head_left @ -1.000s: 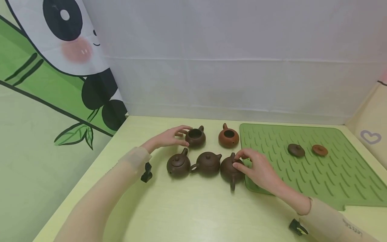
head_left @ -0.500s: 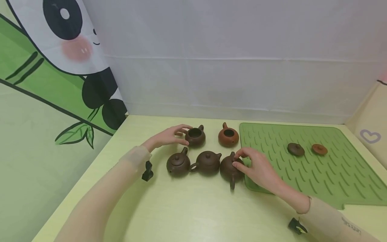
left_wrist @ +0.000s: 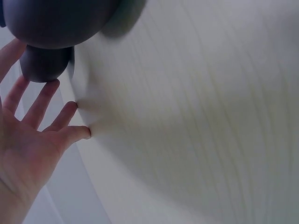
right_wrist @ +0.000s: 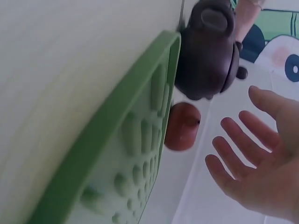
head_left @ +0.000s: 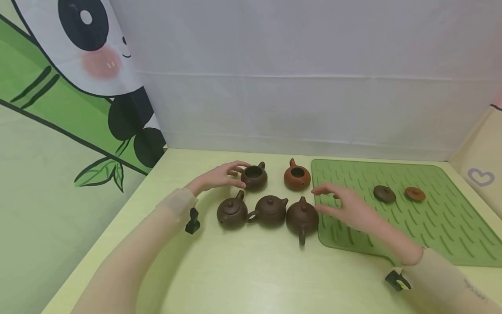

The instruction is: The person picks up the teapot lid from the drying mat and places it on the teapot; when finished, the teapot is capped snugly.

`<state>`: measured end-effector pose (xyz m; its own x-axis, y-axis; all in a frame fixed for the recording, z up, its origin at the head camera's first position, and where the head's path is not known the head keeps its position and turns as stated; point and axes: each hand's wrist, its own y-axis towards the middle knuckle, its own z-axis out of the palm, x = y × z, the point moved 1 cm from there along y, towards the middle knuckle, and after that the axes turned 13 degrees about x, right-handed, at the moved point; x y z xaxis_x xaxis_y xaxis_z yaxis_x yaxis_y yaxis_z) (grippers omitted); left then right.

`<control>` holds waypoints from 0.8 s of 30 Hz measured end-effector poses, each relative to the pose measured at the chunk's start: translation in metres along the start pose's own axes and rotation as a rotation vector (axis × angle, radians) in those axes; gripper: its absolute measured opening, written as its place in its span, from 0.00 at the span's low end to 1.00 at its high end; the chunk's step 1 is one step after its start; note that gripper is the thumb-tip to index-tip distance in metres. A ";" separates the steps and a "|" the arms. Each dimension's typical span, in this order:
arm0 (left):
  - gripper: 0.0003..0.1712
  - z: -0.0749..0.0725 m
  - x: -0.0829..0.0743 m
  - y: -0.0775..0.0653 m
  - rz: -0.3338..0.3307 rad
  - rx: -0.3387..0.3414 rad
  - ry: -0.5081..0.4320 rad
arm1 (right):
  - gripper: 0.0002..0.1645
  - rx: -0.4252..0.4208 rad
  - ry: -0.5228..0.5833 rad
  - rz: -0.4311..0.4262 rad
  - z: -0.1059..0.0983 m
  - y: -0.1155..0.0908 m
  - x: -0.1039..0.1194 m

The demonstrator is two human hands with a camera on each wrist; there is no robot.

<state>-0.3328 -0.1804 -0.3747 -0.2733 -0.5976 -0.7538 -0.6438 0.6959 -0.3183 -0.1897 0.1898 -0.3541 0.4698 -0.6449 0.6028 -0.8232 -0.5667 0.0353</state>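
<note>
My left hand [head_left: 215, 177] is at the left side of a lidless dark brown teapot [head_left: 255, 183], fingers spread and fingertips at its wall. The left wrist view shows that hand [left_wrist: 32, 144] with fingertips against a dark teapot [left_wrist: 44, 65]. My right hand [head_left: 349, 207] hovers at the right of a lidded dark teapot [head_left: 302, 220], fingers apart and holding nothing. In the right wrist view the right hand [right_wrist: 266, 158] stands clear of the teapot [right_wrist: 205, 60]. A reddish-brown lidless teapot [head_left: 296, 181] stands at the back.
Two more lidded dark teapots, a left one [head_left: 231, 216] and a middle one [head_left: 270, 213], stand in the front row. A green ridged mat [head_left: 353, 174] covers the right side, with a dark lid [head_left: 384, 194] and a reddish lid [head_left: 415, 194] on it. Behind hangs a pale cloth [head_left: 294, 109].
My right hand has let go of the knob on the right-hand teapot's lid and moved to the right, over the mat's edge. The left hand has stayed at its teapot.
</note>
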 end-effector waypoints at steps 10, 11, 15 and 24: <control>0.41 0.000 -0.001 0.002 -0.005 -0.001 0.007 | 0.24 -0.048 -0.113 0.021 -0.027 -0.013 -0.032; 0.41 0.000 -0.001 0.001 -0.001 0.001 0.006 | 0.25 -0.057 -0.122 0.025 -0.029 -0.014 -0.035; 0.42 0.000 -0.001 0.002 0.004 0.004 0.002 | 0.25 -0.087 -0.140 0.043 -0.038 -0.020 -0.048; 0.41 0.001 0.000 0.002 0.006 -0.002 0.002 | 0.28 -0.096 -0.206 0.037 -0.053 -0.033 -0.076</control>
<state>-0.3335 -0.1785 -0.3760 -0.2785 -0.5942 -0.7546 -0.6435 0.6987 -0.3126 -0.2154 0.2843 -0.3582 0.4859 -0.7611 0.4297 -0.8629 -0.4958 0.0977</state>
